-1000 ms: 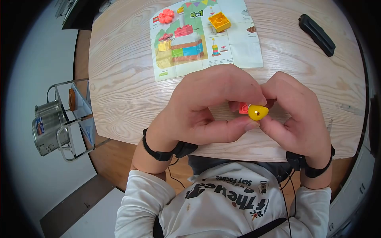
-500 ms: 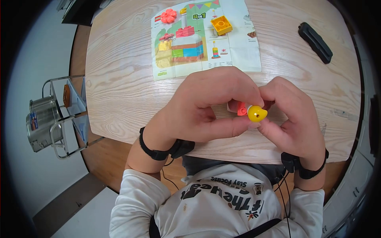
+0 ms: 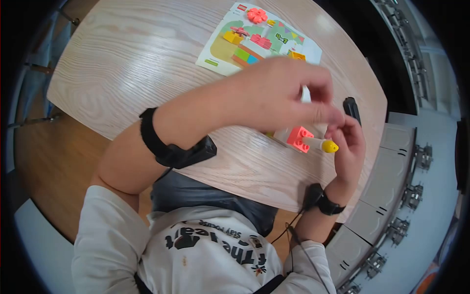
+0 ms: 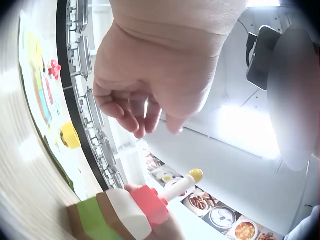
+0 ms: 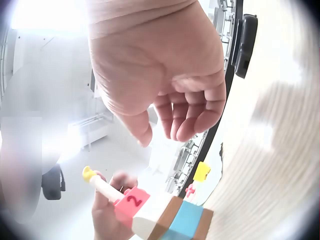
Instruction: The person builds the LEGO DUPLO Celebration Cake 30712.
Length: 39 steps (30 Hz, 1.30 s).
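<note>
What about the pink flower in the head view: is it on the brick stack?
No, the flower lies on the printed sheet, apart from the brick stack.

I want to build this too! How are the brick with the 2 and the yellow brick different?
The number-2 brick is pink; the yellow brick is yellow. The number-2 brick carries a toy candle; the yellow brick lies loose on the picture leaflet. Both are toy bricks.

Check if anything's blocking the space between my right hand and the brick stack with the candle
Nothing visible blocks it. In the right wrist view, open space lies between your right hand and the brick stack; your left hand shows behind the stack, not in between.
</note>
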### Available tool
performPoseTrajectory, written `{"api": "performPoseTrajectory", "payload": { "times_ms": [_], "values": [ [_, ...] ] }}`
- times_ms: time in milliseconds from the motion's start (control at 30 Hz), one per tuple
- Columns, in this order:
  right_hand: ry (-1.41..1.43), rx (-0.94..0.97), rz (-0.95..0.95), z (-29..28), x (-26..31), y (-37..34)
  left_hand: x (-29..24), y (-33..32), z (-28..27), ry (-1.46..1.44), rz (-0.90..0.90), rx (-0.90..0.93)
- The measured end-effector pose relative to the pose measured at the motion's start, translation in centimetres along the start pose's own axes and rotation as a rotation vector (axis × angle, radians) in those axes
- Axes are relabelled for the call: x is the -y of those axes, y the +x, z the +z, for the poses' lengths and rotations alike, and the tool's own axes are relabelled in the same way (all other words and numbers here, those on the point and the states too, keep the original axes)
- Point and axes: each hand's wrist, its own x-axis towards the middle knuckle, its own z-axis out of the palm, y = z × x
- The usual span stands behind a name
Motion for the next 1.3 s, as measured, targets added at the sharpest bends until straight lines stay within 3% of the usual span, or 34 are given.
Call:
{"api": "performPoseTrajectory", "payload": {
  "times_ms": [67, 167, 267, 367, 600, 700, 867, 967, 1033, 1067, 1200, 1300],
  "values": [
    [-0.051, -0.123, 0.073, -0.7, -0.4, 1.3, 0.3, 0.2, -1.0, 0.17, -0.042, -0.148],
    [-0.232, -0.119, 0.142, -0.2, 0.0, 3.6, 2.2, 0.9, -1.9, 0.134, -0.11, -0.315],
    [-0.392, 0.038, 0.051, 0.9, 1.0, 6.1, 0.0, 0.6, -2.9, 0.199, -0.31, -0.251],
    [-0.591, 0.07, -0.082, 2.9, 2.0, 8.5, 1.2, 0.8, -2.4, 0.32, -0.14, -0.288],
    [-0.709, 0.231, -0.411, 6.2, 0.9, 12.2, 0.7, 0.2, -2.0, 0.301, -0.255, -0.091],
    [-0.742, 0.258, -0.26, 6.4, 1.5, 12.4, 0.1, 0.5, -2.8, 0.323, -0.37, 0.079],
    [-0.672, 0.09, -0.267, 3.5, 1.3, 8.6, 1.4, 0.0, -2.2, 0.294, -0.354, 0.254],
    [-0.374, 0.004, -0.178, 1.8, 0.5, 4.6, 3.8, -0.5, -0.4, 0.172, -0.055, 0.251],
    [-0.279, 0.038, -0.129, 1.9, 0.3, 1.8, 4.7, -1.1, 0.3, 0.248, -0.042, 0.354],
    [-0.218, 0.056, -0.108, 1.1, 2.2, 0.3, 2.2, -1.0, 0.6, 0.294, -0.044, 0.408],
    [-0.499, 0.235, -0.298, -0.8, 1.0, -0.4, 2.5, -0.8, 1.4, 0.404, -0.032, 0.484],
    [-0.405, 0.228, -0.179, -0.5, 0.1, -0.6, 2.0, -0.4, 1.3, 0.416, -0.084, 0.499]
  ]
}}
